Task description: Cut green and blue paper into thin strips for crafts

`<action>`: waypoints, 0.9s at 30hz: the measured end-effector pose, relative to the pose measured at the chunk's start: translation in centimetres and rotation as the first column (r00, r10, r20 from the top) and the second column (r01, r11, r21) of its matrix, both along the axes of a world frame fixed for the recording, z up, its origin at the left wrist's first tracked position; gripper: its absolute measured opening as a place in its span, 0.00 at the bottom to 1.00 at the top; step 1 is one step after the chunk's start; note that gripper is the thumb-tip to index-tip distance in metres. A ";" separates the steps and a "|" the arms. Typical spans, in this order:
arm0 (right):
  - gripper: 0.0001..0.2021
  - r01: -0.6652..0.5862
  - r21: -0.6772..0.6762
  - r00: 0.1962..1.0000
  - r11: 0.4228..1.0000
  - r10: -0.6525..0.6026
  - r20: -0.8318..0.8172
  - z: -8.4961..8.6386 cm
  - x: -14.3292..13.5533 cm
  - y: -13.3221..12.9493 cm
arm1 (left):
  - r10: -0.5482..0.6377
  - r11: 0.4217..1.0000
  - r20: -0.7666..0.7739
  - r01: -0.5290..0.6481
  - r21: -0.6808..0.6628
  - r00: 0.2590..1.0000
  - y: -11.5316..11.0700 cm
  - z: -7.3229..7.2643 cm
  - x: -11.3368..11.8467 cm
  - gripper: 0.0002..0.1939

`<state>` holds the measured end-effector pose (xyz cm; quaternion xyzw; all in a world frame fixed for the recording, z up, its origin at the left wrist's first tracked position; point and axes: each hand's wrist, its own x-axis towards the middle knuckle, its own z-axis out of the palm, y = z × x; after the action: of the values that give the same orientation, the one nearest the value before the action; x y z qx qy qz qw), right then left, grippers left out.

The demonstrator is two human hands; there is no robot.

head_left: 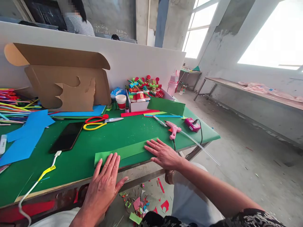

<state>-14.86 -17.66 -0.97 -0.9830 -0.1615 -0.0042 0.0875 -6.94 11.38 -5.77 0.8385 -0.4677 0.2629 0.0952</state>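
The strip [132,150] was long, narrow green paper. It ran from left hand [105,181] to right hand [165,154], beneath their flat, outstretched fingers.

Cardboard box [42,86] standing beyond black smartphone [67,137]

The smartphone is lying at left, a white cable [56,154] running from its near end. Left of the box, pipe cleaners [8,97] are spreading; right of it, a paper cup [121,102] is sitting. Far at right, pink cloth [260,87] is lying on a bench [220,84].
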 end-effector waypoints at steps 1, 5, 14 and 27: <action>0.29 0.017 -0.014 1.000 1.000 -0.017 -0.004 0.1 -0.2 -0.6 | -0.001 1.000 -0.006 0.001 0.002 1.000 0.1 0.0 0.0 0.39; 0.30 0.055 -0.044 0.998 0.998 -0.055 -0.011 0.8 -1.0 -1.6 | 0.024 1.000 -0.029 -0.024 -0.003 0.999 1.5 -0.1 0.0 0.36; 0.35 0.075 -0.073 0.996 0.995 -0.071 0.049 0.9 -1.4 -0.9 | 0.118 0.993 -0.042 -0.116 0.035 0.992 -4.0 2.4 -1.0 0.41; 0.28 0.102 -0.146 0.988 0.984 -0.083 0.126 -0.9 -1.6 -1.4 | 0.050 0.978 -0.203 -0.006 0.211 0.978 -10.0 1.3 -1.4 0.44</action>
<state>-16.47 -19.01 -1.86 -0.9912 -0.1203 -0.0549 0.0020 -8.33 1.35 -4.51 0.8732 -0.4683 0.1246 0.0511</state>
